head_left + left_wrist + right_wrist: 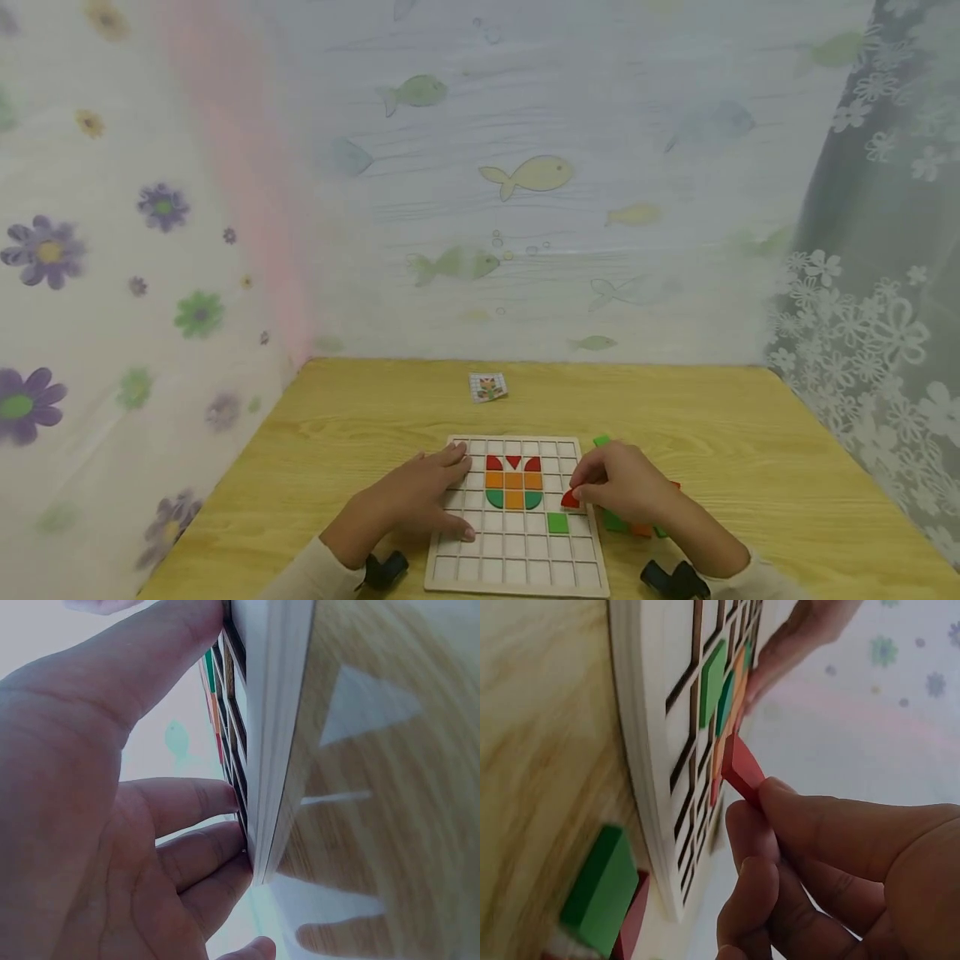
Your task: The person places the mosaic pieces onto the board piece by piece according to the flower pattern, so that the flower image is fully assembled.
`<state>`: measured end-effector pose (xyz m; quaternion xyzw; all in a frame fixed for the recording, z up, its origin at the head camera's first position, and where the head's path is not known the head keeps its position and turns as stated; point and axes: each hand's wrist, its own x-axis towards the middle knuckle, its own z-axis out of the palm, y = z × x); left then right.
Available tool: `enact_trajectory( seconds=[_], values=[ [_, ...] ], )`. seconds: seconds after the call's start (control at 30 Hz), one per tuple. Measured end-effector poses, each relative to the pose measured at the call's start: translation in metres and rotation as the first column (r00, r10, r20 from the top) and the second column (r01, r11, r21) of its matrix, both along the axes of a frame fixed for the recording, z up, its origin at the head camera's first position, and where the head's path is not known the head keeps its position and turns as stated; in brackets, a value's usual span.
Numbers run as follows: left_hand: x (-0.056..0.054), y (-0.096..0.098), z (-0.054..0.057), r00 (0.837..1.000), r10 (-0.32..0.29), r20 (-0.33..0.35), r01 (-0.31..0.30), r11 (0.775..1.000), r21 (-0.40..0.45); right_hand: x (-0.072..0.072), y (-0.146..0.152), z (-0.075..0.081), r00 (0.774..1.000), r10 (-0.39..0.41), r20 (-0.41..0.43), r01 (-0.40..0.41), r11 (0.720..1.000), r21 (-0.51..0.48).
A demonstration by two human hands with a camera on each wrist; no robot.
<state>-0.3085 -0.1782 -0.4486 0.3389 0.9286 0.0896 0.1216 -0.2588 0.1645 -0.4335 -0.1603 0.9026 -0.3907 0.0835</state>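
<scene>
A wooden grid board [491, 573] lies on the table with a pattern of red, orange and green tiles in its upper middle squares. One light green square tile [557, 523] sits lower right of that pattern. My right hand [626, 483] pinches a red quarter-circle tile [744, 769] between thumb and forefinger, over the board's right columns. On the board's left edge rests my left hand [420, 493], fingers spread and straight, thumb [161, 645] lower down on the frame.
Several loose tiles [615, 522] in green, red and orange lie right of the board, partly under my right hand. A small pattern card [488, 387] is farther back on the wooden table [360, 400]. Printed cloth [540, 275] hangs behind and at both sides.
</scene>
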Motion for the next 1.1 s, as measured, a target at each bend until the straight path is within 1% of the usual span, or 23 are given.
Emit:
enact_trajectory(
  seconds=[0.17,0.3,0.53,0.77,0.93,1.1],
  values=[
    [0.001,0.001,-0.001,1.000,-0.030,-0.009,0.030,1.000,0.002,0.004,-0.007,-0.001,1.000,0.014,0.027,-0.013,1.000,-0.021],
    [0.001,0.004,0.001,0.999,-0.037,-0.007,0.037,0.999,-0.002,0.005,-0.013,-0.003,1.000,0.015,0.021,-0.014,1.000,-0.013],
    [0.000,0.006,0.002,1.000,-0.017,-0.011,0.016,1.000,-0.015,0.002,-0.028,-0.006,0.999,0.048,-0.020,-0.048,0.999,0.021],
    [-0.003,0.000,-0.003,1.000,-0.003,-0.008,0.003,1.000,0.004,-0.001,-0.038,-0.006,0.993,0.085,-0.077,-0.081,0.995,0.052],
    [-0.001,-0.002,-0.003,1.000,0.011,0.012,-0.011,1.000,0.016,-0.001,-0.042,-0.011,0.993,0.093,-0.067,-0.091,0.995,0.025],
    [0.001,-0.001,0.000,1.000,0.009,0.008,-0.009,1.000,0.021,0.001,-0.045,-0.012,0.995,0.087,-0.047,-0.086,0.996,0.014]
  ],
)
